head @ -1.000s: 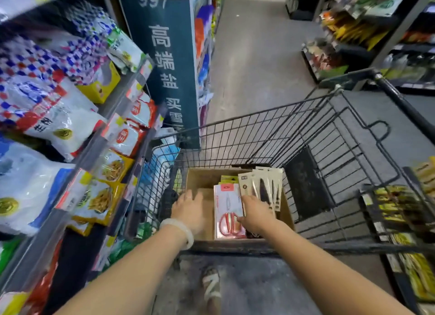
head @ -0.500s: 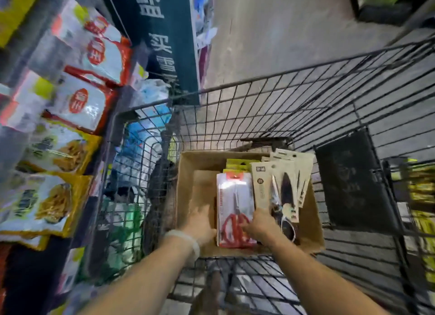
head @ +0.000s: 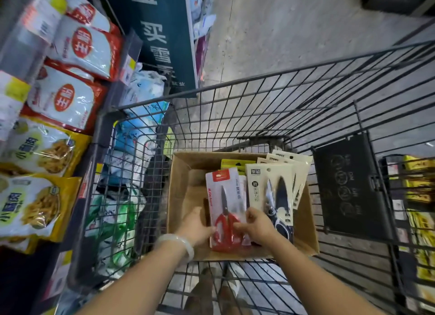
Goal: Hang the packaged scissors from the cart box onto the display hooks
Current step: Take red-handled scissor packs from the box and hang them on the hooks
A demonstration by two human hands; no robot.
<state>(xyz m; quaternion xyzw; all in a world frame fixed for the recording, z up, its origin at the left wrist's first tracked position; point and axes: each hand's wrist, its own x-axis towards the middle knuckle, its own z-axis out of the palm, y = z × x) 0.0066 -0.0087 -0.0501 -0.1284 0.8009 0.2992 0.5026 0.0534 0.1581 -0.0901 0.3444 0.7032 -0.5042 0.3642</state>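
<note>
A wire shopping cart (head: 270,107) stands in the aisle, pulled up close beside a shelf of snack bags (head: 44,150) on the left, with a dark teal sign panel (head: 162,37) rising just past the cart's front corner. On the cart's right side hangs a black plastic flap (head: 350,187). Down in the basket sits an open cardboard box (head: 186,192), its left half bare and its right half filled with carded scissors. A fanned stack of cream-coloured packs with black-handled scissors (head: 275,197) leans along the right wall of the box, and yellow-green cards (head: 237,163) peek out behind. Just left of the cream stack lies the red-handled scissors pack (head: 223,204), flat and facing up, at the middle of the box. The person reaches in with both arms. The left hand (head: 196,227), a pale bangle (head: 179,244) on its wrist, curls its fingers against the left edge of that pack near the red handles. The right hand (head: 257,227) pinches the pack's right edge, thumb on its face, fingers partly closed. The pack is held between the two hands, low in the box.
</note>
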